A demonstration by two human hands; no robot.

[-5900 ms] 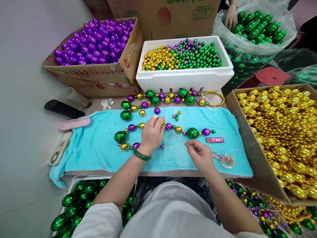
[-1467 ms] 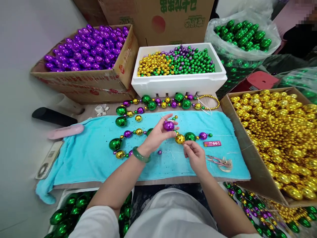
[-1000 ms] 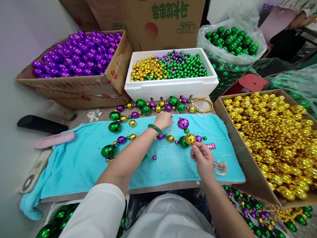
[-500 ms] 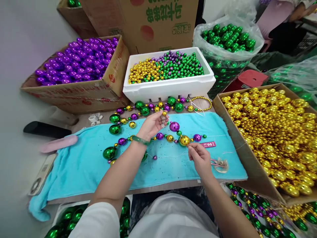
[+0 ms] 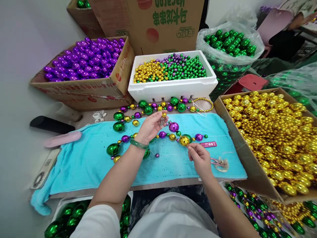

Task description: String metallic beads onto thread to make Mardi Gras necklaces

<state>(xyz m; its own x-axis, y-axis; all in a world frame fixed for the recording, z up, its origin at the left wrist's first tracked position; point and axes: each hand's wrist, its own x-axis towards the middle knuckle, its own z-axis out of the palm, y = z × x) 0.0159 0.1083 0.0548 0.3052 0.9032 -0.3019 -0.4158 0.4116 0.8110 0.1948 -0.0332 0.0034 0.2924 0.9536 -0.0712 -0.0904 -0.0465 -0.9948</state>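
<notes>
My left hand point(image 5: 153, 127), with a green bangle on its wrist, pinches a small gold bead point(image 5: 164, 115) between thumb and fingertips. From there a thread with a large purple bead point(image 5: 173, 127), small green beads and a large gold bead point(image 5: 184, 140) slants down to my right hand point(image 5: 200, 158). That hand is closed in a pinch on the thread just below the large gold bead. Behind and under this stretch, a bead garland point(image 5: 162, 135) of green, gold and purple beads lies on the blue towel point(image 5: 84, 158). A loose small purple bead point(image 5: 157, 155) rests near my left forearm.
Behind the towel stand a box of purple beads point(image 5: 121, 82), a white foam box point(image 5: 170, 86) of small mixed beads and a bag of green beads point(image 5: 228, 43). A carton of gold beads point(image 5: 252, 168) borders the right. A second garland point(image 5: 148, 109) lies along the back.
The whole view has shifted slightly. Both hands keep nearly the same pose and grip; a green bead behind the large gold bead shows more now.
</notes>
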